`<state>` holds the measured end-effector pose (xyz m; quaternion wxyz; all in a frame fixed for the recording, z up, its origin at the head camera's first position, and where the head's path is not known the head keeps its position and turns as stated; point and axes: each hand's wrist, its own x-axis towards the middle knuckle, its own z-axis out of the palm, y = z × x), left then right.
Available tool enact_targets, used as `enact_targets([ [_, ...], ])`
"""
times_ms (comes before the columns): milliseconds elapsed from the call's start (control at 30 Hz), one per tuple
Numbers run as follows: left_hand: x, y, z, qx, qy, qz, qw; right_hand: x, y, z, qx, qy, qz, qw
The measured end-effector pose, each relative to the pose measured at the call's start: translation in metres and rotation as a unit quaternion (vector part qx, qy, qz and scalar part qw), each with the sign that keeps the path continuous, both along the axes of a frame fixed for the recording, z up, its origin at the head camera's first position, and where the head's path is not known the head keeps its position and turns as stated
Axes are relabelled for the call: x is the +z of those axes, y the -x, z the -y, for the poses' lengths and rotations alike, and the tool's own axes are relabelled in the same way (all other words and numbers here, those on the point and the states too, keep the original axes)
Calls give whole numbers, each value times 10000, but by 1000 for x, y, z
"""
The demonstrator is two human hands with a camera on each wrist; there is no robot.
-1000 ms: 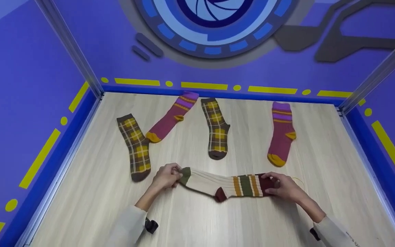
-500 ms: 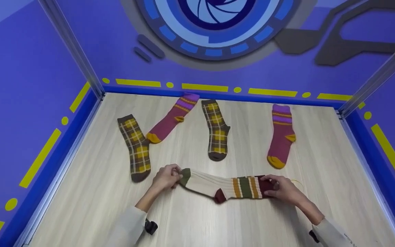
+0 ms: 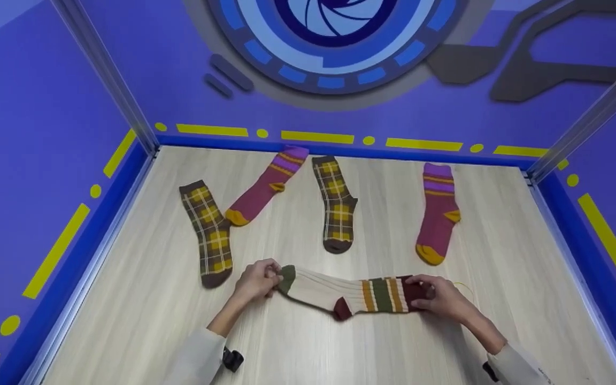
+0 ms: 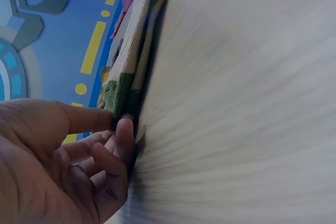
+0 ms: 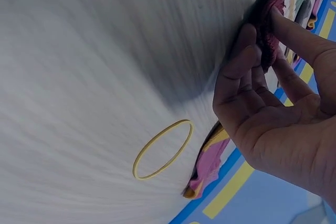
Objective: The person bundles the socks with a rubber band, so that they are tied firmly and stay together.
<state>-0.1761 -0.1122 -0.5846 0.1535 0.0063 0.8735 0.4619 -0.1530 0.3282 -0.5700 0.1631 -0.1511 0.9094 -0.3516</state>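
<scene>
A cream ribbed sock (image 3: 318,289) with a green toe, dark red heel and striped cuff lies sideways near the front of the table. My left hand (image 3: 256,280) pinches its green toe (image 4: 118,95) between thumb and fingers. At the other end my right hand (image 3: 443,298) grips the dark red cuff (image 5: 271,30). In the left wrist view, two layers of cream fabric show one against the other beyond the left hand (image 4: 68,156). The right hand (image 5: 283,93) has its thumb on the cuff and its other fingers bent beneath.
Two plaid socks (image 3: 210,235) (image 3: 336,206) and two maroon socks (image 3: 268,190) (image 3: 438,214) lie farther back on the table; the left plaid one touches a maroon one. A thin yellow elastic band (image 5: 137,167) lies beside the right hand. Blue walls (image 3: 308,117) enclose the table.
</scene>
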Motion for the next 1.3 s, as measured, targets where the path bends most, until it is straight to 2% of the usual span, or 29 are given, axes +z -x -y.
enact_targets([
  [200,3,0,4,-130,-65,-85,9999,2,4,-2,69,79,-24,9999],
  [367,3,0,7,-515,-346,-114,9980,4,11,-9,395,208,36,9990],
  [433,2,0,11,-583,-462,-91,9972,6,15,-12,457,270,156,9985],
  [500,3,-1,17,-462,-360,-226,9980,9,18,-14,446,311,252,9982],
  [600,6,-1,32,143,204,-623,9977,15,24,-17,349,341,349,9982],
  [667,8,0,44,675,783,-907,9905,18,29,-18,262,347,371,9984],
  [733,9,0,56,1133,1276,-1057,9796,21,34,-17,222,353,406,9983],
  [800,10,0,67,1398,1638,-1076,9706,23,39,-15,202,366,452,9981],
  [900,9,-2,78,1445,2029,-886,9644,24,46,-8,282,361,411,9981],
  [1133,14,-12,97,1307,2324,-504,9625,26,63,26,599,438,205,9970],
  [1300,21,-25,113,1235,2441,-330,9613,26,73,53,678,548,547,9947],
])
